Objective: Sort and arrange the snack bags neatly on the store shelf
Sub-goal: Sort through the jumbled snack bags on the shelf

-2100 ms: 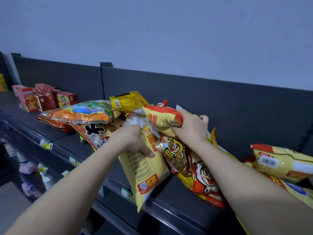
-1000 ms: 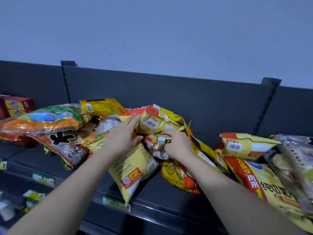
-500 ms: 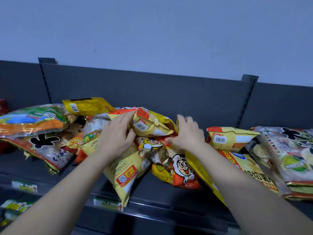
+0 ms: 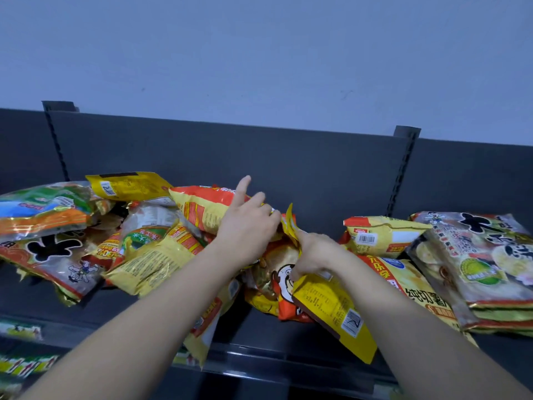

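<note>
snack bags (image 4: 161,255) lie in a messy heap in the middle of the dark shelf (image 4: 288,327), some hanging over its front edge. the left hand (image 4: 248,229) now lies flat on top of a red and yellow bag (image 4: 202,209), with fingers spread and one finger pointing up; it is not clamped on it. half a second ago it curled round that bag's edge. the right hand (image 4: 314,252) has dropped lower and now pinches a yellow bag (image 4: 331,310) by its top, so the bag hangs down past the shelf edge. a little while ago that hand was flat on the heap. so one bag looks picked out to be moved. flat bags (image 4: 476,261) on the right are stacked, but the middle heap is still not sorted.
</note>
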